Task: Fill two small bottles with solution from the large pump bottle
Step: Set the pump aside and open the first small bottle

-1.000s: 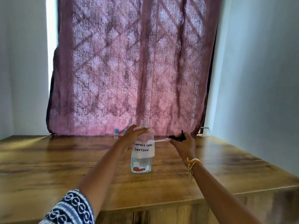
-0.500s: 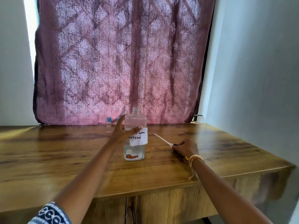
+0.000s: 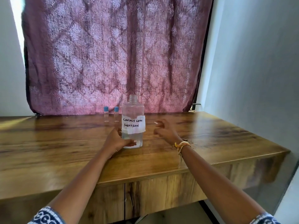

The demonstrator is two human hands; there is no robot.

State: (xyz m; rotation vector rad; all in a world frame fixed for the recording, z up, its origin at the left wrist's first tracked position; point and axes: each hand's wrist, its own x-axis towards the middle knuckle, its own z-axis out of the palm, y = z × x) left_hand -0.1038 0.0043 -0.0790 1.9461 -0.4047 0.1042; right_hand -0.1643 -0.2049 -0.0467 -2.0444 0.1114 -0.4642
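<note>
The large clear bottle [image 3: 133, 125], labelled "contact lens solution", stands uncapped mid-table with a little liquid in it. My left hand [image 3: 117, 141] grips its lower part from the left. My right hand [image 3: 165, 130] hovers just right of the bottle with its fingers loosely curled and holding nothing. The pump lies on the table behind that hand; only the white tip of its tube [image 3: 156, 122] and a dark bit by my wrist show. Two small clear bottles with blue caps [image 3: 106, 114] [image 3: 116, 114] stand upright behind the large bottle, to its left.
The wooden table [image 3: 64, 147] has its front edge near me and its right edge near a pale wall [image 3: 258, 78]. A maroon patterned curtain [image 3: 113, 54] hangs right behind the table's back edge.
My right hand laid the pump on the table and let it go, and now lifts off it. My left hand slid from the bottle's shoulder to its lower part. The view tilted down.
</note>
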